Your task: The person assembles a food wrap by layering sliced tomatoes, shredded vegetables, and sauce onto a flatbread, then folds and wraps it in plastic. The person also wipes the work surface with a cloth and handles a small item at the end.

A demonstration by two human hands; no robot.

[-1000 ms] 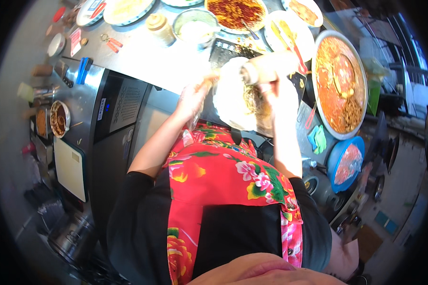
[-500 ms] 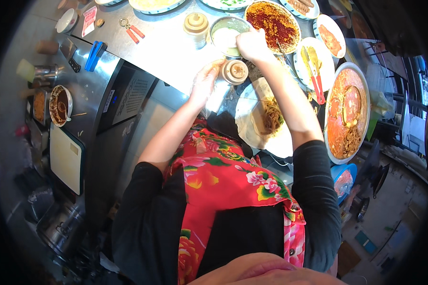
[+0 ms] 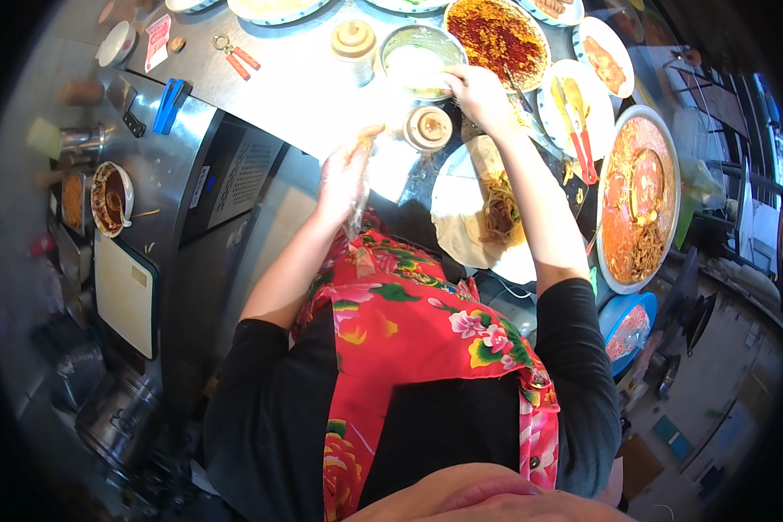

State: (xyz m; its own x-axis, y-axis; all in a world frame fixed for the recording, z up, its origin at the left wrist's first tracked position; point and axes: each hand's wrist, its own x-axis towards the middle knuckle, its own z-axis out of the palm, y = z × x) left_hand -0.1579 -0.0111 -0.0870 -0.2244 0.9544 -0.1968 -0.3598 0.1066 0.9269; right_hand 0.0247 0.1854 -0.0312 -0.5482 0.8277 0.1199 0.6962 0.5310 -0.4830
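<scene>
My right hand (image 3: 485, 97) is closed at the near right rim of a round metal bowl (image 3: 386, 71) with a pale content. Glare and my fingers hide what it grips. My left hand (image 3: 343, 180) is raised left of a squat jar-like bottle (image 3: 428, 129), not touching it. Clear crinkled plastic film (image 3: 358, 209), looking like a bag, hangs from its palm side. Below my right forearm lies a large pale flatbread (image 3: 458, 228), folded or overlapping, with brown shredded filling (image 3: 501, 209) on it.
A second bottle (image 3: 353, 50) stands left of the bowl. Along the right are a dish of red chili (image 3: 496, 39), red-handled tongs (image 3: 580, 139) on a plate and a big basin of red broth (image 3: 618, 196). Red-handled pliers (image 3: 235, 59) lie far left; a cleaver (image 3: 130, 111) lies on the side counter.
My left hand has drawn away from the near bottle, down and to the left, and the clear plastic now shows. My right hand has shifted slightly down and right along the bowl.
</scene>
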